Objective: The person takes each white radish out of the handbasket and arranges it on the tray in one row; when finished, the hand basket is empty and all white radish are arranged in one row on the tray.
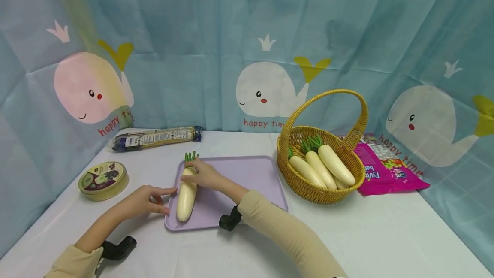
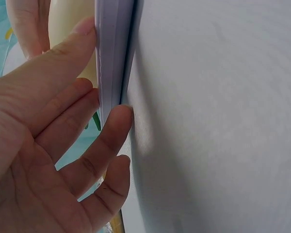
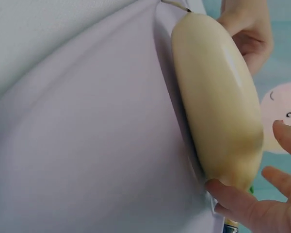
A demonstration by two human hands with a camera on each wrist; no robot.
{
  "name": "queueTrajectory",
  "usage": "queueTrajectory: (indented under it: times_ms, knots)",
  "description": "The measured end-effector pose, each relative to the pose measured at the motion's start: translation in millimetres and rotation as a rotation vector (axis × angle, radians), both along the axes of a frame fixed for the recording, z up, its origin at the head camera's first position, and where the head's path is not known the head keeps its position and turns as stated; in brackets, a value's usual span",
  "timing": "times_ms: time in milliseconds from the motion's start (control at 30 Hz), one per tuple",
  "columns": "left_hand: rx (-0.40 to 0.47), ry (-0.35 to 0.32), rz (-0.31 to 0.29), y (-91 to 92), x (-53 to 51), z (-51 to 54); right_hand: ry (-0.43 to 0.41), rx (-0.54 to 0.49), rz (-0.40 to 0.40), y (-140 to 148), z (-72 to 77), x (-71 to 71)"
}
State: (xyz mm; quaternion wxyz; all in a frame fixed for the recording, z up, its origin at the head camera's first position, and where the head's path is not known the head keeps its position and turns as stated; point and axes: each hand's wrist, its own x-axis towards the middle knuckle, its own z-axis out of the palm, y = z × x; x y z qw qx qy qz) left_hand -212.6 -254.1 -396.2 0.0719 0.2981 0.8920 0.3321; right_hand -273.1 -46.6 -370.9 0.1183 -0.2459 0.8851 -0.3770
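Note:
A pale white radish (image 1: 187, 200) with short green stalks lies along the left side of a lilac tray (image 1: 239, 170). My right hand (image 1: 206, 177) is at the stalk end, thumb by the radish's side. In the right wrist view its fingers (image 3: 286, 182) spread apart around that end, and the radish (image 3: 218, 97) lies on the tray. My left hand (image 1: 143, 203) touches the tray's left rim. The left wrist view shows its thumb and fingers fairly straight against the rim (image 2: 109, 58).
Right of the tray stands a wicker basket (image 1: 283, 170) holding several radishes (image 1: 335, 164), with a pink snack bag (image 1: 386, 175) beside it. A round tin (image 1: 103, 180) sits at the left. Behind lies a long plastic-wrapped packet (image 1: 158, 137), before a whale-print curtain (image 1: 185, 76).

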Motion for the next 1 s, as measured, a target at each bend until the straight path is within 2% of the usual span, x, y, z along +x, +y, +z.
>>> queueTrajectory:
  times_ms: [233,467,767,1000]
  knots:
    - [-0.01,0.0,0.008,1.1,0.6,2.2,-0.003,-0.016,0.088,18.5,13.9,0.1]
    - [-0.015,-0.024,0.013,2.6,1.6,3.7,-0.12,-0.121,0.117,46.1,33.9,4.5]
    - [-0.014,-0.026,0.017,2.4,0.6,2.8,-0.107,-0.181,0.207,87.2,48.1,11.5]
    - [-0.023,-0.011,0.014,1.7,1.1,2.2,-0.046,-0.099,0.289,130.8,65.8,21.2]
